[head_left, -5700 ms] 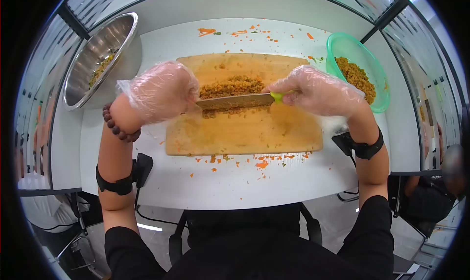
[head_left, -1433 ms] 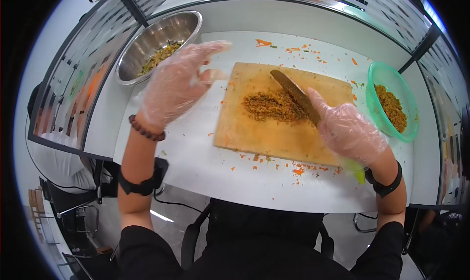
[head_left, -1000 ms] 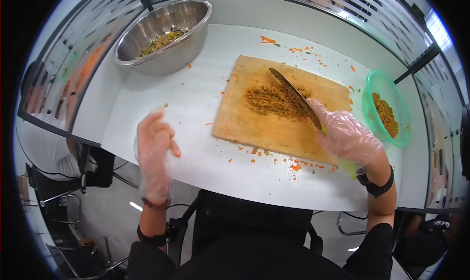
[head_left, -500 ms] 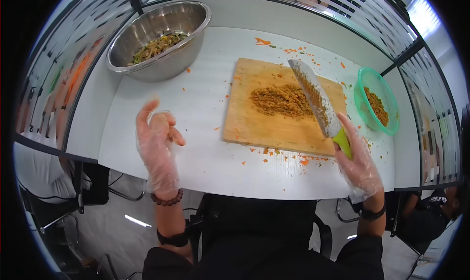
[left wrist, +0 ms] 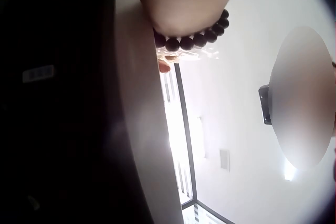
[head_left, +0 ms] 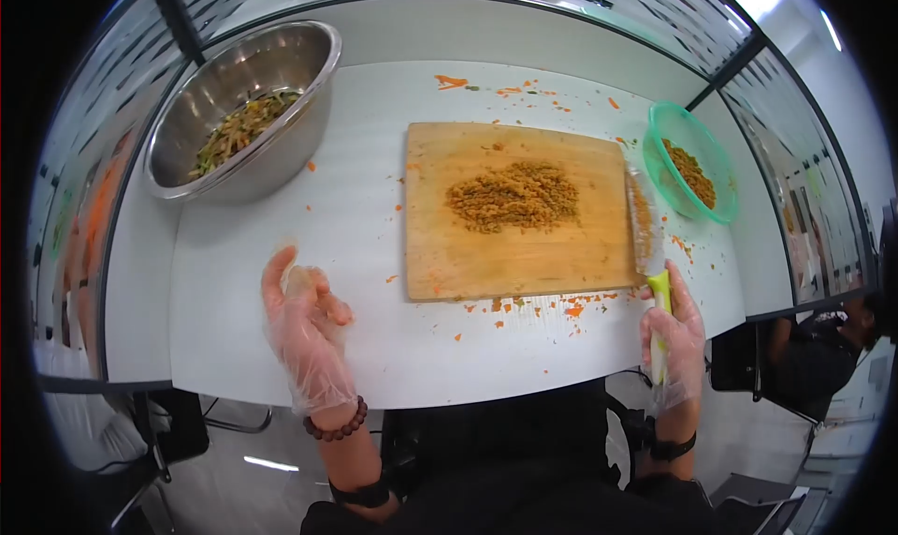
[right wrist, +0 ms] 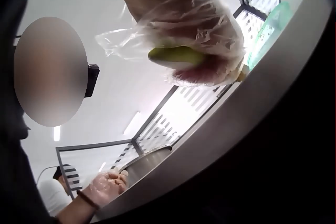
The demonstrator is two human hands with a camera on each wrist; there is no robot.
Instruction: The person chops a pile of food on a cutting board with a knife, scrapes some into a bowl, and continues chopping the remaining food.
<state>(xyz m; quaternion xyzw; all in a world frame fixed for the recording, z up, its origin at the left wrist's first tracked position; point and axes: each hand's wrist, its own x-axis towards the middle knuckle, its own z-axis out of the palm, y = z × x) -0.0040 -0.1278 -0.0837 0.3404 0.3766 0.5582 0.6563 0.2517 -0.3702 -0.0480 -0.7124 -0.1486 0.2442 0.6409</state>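
Note:
My right hand, in a clear plastic glove, grips the green-and-white handle of a kitchen knife. The blade, with food bits stuck to it, lies along the right edge of the wooden cutting board. In the right wrist view, the green handle end is hidden.

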